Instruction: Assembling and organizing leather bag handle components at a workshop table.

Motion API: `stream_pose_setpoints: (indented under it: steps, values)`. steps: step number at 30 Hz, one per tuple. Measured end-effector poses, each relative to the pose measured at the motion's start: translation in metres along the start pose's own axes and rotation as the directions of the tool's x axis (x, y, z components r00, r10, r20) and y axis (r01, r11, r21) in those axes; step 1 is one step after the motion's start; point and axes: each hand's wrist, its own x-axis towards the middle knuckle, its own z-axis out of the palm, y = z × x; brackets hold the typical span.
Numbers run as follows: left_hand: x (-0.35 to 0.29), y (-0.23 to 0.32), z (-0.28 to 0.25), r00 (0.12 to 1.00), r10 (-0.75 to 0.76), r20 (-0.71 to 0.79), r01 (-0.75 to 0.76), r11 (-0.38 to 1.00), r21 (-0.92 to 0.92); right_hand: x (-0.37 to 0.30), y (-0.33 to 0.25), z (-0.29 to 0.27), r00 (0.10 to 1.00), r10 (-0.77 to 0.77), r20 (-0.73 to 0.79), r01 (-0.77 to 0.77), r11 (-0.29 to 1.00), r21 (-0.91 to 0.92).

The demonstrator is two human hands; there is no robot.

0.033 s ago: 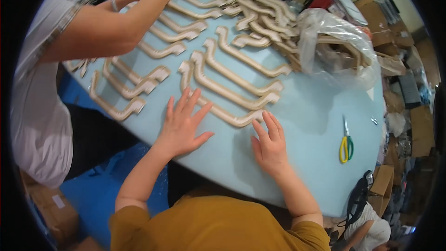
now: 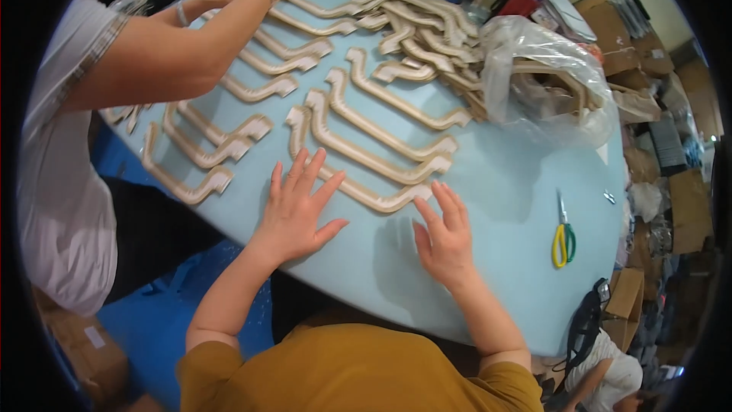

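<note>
My left hand (image 2: 293, 210) is spread with its palm down, its fingertips at the nearest of several bent, tan-edged strips with white faces. That nearest strip (image 2: 354, 192) lies on the light blue table (image 2: 496, 275). My right hand (image 2: 446, 238) has its fingers stretched out beside the strip's right end; whether it touches is hard to tell. Neither hand holds anything. Behind the nearest strip lie similar ones: a second strip (image 2: 374, 159), a third strip (image 2: 381, 122) and a fourth strip (image 2: 404, 95), set roughly parallel.
A heap of strips (image 2: 427, 30) lies at the back beside a clear plastic bag (image 2: 503, 61). Yellow-and-green-handled scissors (image 2: 563, 240) rest at right. More strips (image 2: 198, 141) lie at left, where a co-worker's arm (image 2: 179, 61) reaches over the table. Cardboard boxes (image 2: 625, 297) stand beyond its right edge.
The view has shifted a little, so the table and strips sit slightly further left in the picture. Both my hands keep the same spread pose.
</note>
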Motion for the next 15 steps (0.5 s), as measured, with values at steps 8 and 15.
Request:
stream_pose_setpoints:
  steps: [8, 15]
  values:
    - [0.097, 0.055, 0.026, 0.949, 0.312, -0.043, -0.312, 0.950, -0.011, 0.084, 0.127, -0.022, 0.886, 0.457, 0.076, -0.454, 0.823, 0.342]
    - [0.116, 0.054, 0.043, 0.938, 0.334, 0.090, -0.337, 0.941, 0.022, 0.086, 0.143, -0.025, 0.928, 0.313, 0.203, -0.366, 0.871, 0.328]
